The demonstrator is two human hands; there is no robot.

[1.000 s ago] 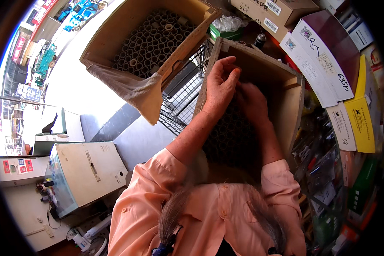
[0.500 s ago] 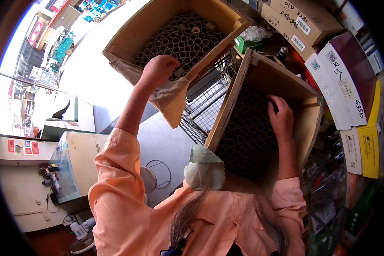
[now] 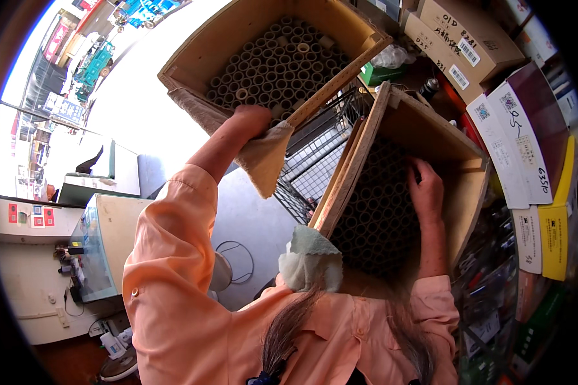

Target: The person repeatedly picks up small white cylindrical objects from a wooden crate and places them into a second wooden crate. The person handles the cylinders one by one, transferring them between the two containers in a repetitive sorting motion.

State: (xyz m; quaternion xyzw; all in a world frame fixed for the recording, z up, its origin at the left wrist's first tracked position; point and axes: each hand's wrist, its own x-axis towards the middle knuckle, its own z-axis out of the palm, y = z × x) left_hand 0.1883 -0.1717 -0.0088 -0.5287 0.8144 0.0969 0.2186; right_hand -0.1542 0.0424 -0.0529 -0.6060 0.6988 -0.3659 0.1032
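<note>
My left hand (image 3: 252, 119) reaches into the upper wooden box (image 3: 196, 51), which holds several upright paper tubes (image 3: 273, 64); its fingertips are hidden, and a draped beige cloth (image 3: 263, 163) lies just below it. My right hand (image 3: 424, 189) is inside the lower wooden box (image 3: 456, 212) beside more tightly packed, shadowed tubes (image 3: 372, 205); its fingers are bent and apart, with nothing visible in them. A pale green cloth scrap (image 3: 308, 260) hangs by the lower box's front left corner.
A wire cage (image 3: 305, 173) stands between the boxes. Cardboard boxes (image 3: 459, 38), white cartons (image 3: 507, 147) and a yellow box (image 3: 555, 212) crowd the right. A spray can (image 3: 429, 90) sits behind. At left are a glass-sided case (image 3: 109, 250) and a bright opening onto parked vehicles.
My hands, together over the lower box a second ago, have separated. My left hand moved into the upper box and sank lower; my right stayed in the lower one. The green cloth came into sight.
</note>
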